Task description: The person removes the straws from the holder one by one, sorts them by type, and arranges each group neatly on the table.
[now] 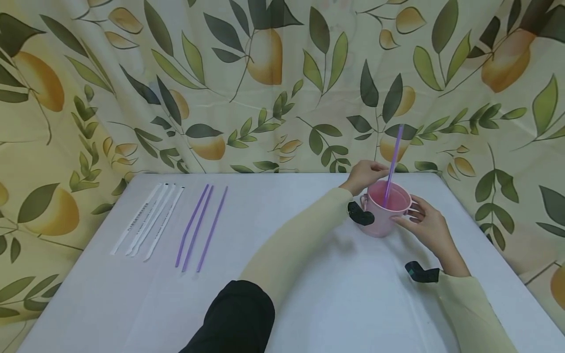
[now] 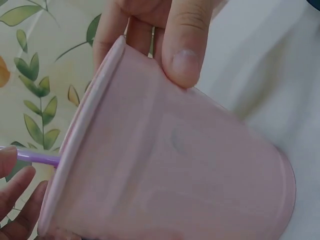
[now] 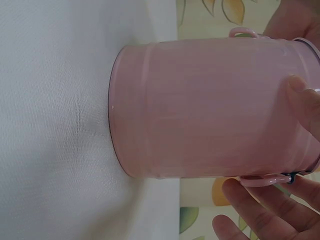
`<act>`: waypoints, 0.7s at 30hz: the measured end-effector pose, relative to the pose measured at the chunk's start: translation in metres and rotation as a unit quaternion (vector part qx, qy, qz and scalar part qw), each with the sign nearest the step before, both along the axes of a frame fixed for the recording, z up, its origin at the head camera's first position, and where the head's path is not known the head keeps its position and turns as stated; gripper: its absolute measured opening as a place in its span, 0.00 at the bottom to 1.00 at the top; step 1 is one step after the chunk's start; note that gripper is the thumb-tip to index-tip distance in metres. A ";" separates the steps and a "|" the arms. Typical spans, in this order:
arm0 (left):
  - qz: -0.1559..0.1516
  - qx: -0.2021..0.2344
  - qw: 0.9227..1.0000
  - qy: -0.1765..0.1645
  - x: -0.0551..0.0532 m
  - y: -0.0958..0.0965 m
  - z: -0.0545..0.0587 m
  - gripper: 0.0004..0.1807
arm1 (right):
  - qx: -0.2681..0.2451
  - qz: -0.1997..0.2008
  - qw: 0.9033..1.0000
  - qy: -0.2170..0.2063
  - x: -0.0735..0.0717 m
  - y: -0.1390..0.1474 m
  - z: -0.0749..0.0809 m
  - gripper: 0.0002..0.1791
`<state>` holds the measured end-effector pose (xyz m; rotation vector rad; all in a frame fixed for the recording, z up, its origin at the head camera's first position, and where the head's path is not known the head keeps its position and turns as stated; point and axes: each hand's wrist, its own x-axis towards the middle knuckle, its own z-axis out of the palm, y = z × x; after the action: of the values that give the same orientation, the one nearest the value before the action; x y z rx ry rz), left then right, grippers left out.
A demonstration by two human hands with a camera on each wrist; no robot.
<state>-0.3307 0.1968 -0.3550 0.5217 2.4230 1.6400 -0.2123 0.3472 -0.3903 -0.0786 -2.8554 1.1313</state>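
A small pink bucket (image 1: pixel 380 225) with a loop handle on each side stands on the table toward the back right. One purple straw (image 1: pixel 394 157) leans in it, its upper part above the rim. My left hand (image 1: pixel 364 177) reaches over the far left of the rim, and its fingertips pinch the straw. My right hand (image 1: pixel 425 228) grips the bucket from the right. Its thumb presses the pink wall near the rim in the right wrist view, while the fingers lie around the side handle (image 3: pixel 265 180). Inside the bucket, the straw's lower end is hidden.
Three purple straws (image 1: pixel 197 228) lie side by side on the white table (image 1: pixel 335 304), left of centre. Farther left lie several slim white wrapped sticks (image 1: pixel 147 220) with dark print. A curtain with fruit and leaves (image 1: pixel 247 98) hangs behind the table's back edge.
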 end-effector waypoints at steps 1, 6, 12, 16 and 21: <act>0.001 -0.001 1.000 -0.002 0.000 0.002 0.000 0.12 | 0.001 0.000 1.000 0.001 0.000 0.000 0.000 0.48; 0.001 0.027 0.999 -0.021 0.000 0.008 0.002 0.13 | 0.004 0.001 1.000 0.003 0.000 0.001 0.000 0.49; 0.000 0.090 0.994 -0.063 0.000 0.014 0.001 0.13 | 0.006 0.002 1.000 0.009 0.001 0.000 -0.001 0.48; -0.004 0.093 0.994 -0.062 0.001 0.015 0.001 0.12 | 0.006 0.003 1.000 0.009 0.001 -0.001 0.000 0.48; -0.015 0.088 0.995 -0.054 0.001 0.014 0.002 0.12 | 0.014 0.006 1.000 0.011 0.002 0.000 0.000 0.48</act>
<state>-0.3294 0.2112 -0.3534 0.4798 2.1960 1.8302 -0.2105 0.3476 -0.3901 -0.0470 -2.8539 1.0880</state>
